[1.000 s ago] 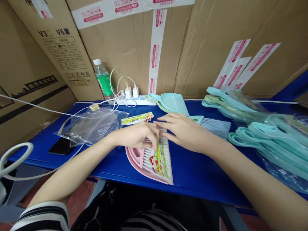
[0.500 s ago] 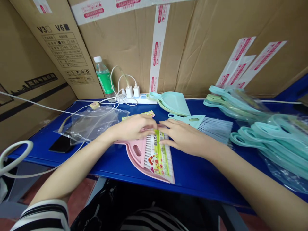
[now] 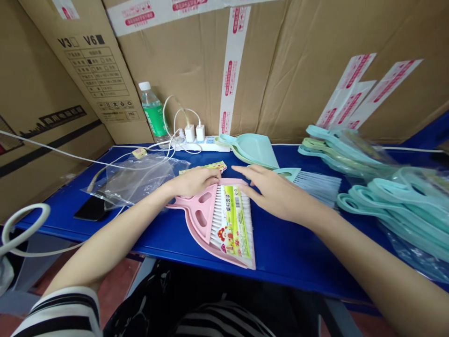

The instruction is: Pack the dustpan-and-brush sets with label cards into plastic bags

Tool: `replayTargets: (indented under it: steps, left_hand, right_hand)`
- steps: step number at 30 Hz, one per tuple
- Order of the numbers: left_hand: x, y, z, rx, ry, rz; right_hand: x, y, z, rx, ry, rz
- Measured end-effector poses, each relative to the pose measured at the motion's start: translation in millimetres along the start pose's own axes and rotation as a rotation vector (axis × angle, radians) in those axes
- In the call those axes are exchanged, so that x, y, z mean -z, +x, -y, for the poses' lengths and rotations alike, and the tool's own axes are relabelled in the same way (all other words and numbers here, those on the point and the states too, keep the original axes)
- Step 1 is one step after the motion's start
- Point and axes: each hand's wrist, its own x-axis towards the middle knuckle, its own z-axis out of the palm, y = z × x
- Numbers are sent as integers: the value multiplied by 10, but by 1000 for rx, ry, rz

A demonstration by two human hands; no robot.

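A pink dustpan point(image 3: 196, 234) lies on the blue table with a pink brush point(image 3: 201, 217) in it, its white bristles pointing right. Across the bristles is a yellow-green printed label point(image 3: 233, 222). My left hand point(image 3: 199, 180) rests at the upper edge of the dustpan near the handles, fingers curled; its fingertips are partly hidden. My right hand point(image 3: 264, 189) is at the dustpan's upper right corner, fingers apart and holding nothing. Behind my right hand lies a light-blue brush point(image 3: 315, 185), its handle partly covered.
Bagged teal sets point(image 3: 396, 206) are piled on the right. Two dustpans point(image 3: 257, 150) lie at the back beside a power strip point(image 3: 213, 146) and a bottle point(image 3: 154, 114). A plastic bag point(image 3: 140, 178) and a phone point(image 3: 90, 209) are on the left.
My hands have moved apart from the label's top end. The label now shows whole across the bristles, and my right hand's fingers have lifted off it.
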Motion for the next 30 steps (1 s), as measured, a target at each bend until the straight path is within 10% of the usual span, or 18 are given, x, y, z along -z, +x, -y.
replayTargets:
  steps: [15, 26, 30]
  left_hand:
    - [277, -49, 163, 110, -25, -219]
    - [306, -75, 96, 222, 137, -176]
    - [488, -173, 81, 509, 385, -253]
  right_hand:
    - [-279, 134, 234, -351, 1498, 61]
    - [-301, 124, 239, -467, 1508, 86]
    - [-263, 139, 221, -461, 1514, -24]
